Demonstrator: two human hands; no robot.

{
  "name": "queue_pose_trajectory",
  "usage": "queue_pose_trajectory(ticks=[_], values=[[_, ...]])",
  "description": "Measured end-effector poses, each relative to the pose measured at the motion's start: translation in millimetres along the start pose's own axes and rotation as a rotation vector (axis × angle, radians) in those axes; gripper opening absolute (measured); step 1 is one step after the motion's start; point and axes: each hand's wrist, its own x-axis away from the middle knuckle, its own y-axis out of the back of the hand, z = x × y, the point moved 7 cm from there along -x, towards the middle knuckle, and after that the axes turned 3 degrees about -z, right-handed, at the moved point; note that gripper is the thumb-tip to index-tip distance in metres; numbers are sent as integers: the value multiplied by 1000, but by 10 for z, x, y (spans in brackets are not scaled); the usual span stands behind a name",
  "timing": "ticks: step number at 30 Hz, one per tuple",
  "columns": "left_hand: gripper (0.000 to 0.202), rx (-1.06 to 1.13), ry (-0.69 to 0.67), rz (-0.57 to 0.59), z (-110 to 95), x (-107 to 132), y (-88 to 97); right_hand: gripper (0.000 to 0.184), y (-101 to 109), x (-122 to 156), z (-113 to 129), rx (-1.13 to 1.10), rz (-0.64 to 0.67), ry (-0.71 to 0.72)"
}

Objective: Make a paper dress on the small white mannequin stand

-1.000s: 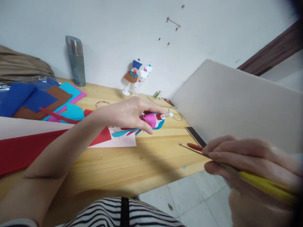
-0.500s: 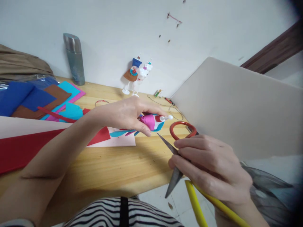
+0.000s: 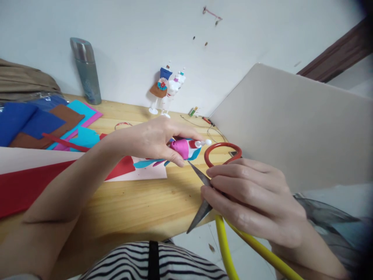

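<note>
My left hand [image 3: 154, 136] is closed around a small doll-like dress form [image 3: 180, 149] lying on its side, its white knobbed neck pointing right. Magenta cloth wraps its body, with a red band at the neck. Teal and pink petal-like pieces [image 3: 148, 163] stick out beneath the hand. In my right hand [image 3: 256, 198] are scissors [image 3: 201, 215] with one red and one yellow handle loop. Their blades are spread apart, the upper tip close to the left thumb and the magenta cloth. The fingers hide the scissors' pivot.
Folded felt sheets [image 3: 46, 122] and a long red piece [image 3: 35, 182] cover the table's left. A bottle [image 3: 86, 74] and several dressed miniature forms [image 3: 166, 85] stand by the wall. A pale board [image 3: 291, 128] rises at right; a thin cord [image 3: 198, 123] lies near it.
The scissors and my right hand have shifted left and slightly up, bringing the upper blade tip nearer the dress form. My left hand keeps its hold almost unmoved.
</note>
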Motion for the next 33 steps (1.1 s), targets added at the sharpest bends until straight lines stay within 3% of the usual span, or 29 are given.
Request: queue_pose_trajectory(ticks=[9, 18, 25, 30, 33], values=[[48, -75, 63, 53, -14, -22, -11, 10, -33, -59, -34, -13, 56, -21], [51, -64, 49, 36, 16, -18, -8, 13, 26, -79, 50, -39, 133, -164], [49, -89, 85, 66, -3, -19, -21, 7, 78, -52, 62, 8, 57, 28], [50, -70, 71, 57, -12, -12, -7, 8, 61, -73, 48, 33, 178, -128], [49, -60, 52, 48, -18, -5, -6, 9, 77, -94, 84, 44, 181, -117]])
